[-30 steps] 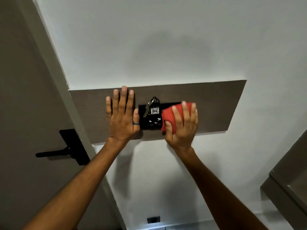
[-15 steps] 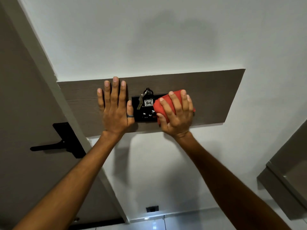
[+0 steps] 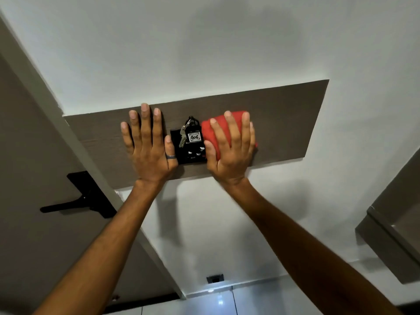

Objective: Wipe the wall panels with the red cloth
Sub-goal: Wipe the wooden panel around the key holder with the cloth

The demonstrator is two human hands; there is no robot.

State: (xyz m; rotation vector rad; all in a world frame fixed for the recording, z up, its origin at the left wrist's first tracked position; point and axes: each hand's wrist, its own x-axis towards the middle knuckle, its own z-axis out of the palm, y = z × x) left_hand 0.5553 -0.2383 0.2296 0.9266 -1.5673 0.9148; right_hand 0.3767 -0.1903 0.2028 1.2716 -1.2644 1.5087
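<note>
At centre frame, the right hand (image 3: 229, 151) presses one red cloth (image 3: 211, 130) flat on one brown panel (image 3: 284, 123); bare panel extends rightward. The left hand (image 3: 147, 146) lies flat, fingers spread, empty.

White painted wall (image 3: 204, 53) with a small dark outlet (image 3: 215, 278) near its base. Grey-brown door (image 3: 27, 155) at left carries a black lever handle (image 3: 75, 201). Glossy floor tiles (image 3: 216, 303) reflect light; grey cabinet (image 3: 395, 223) at right.

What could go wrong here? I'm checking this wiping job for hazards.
The red cloth under the right hand sits right beside the keys hanging on the black switch plate; a sideways stroke may knock them off or press a switch. The left hand, flat on the wood panel, may smudge it.
</note>
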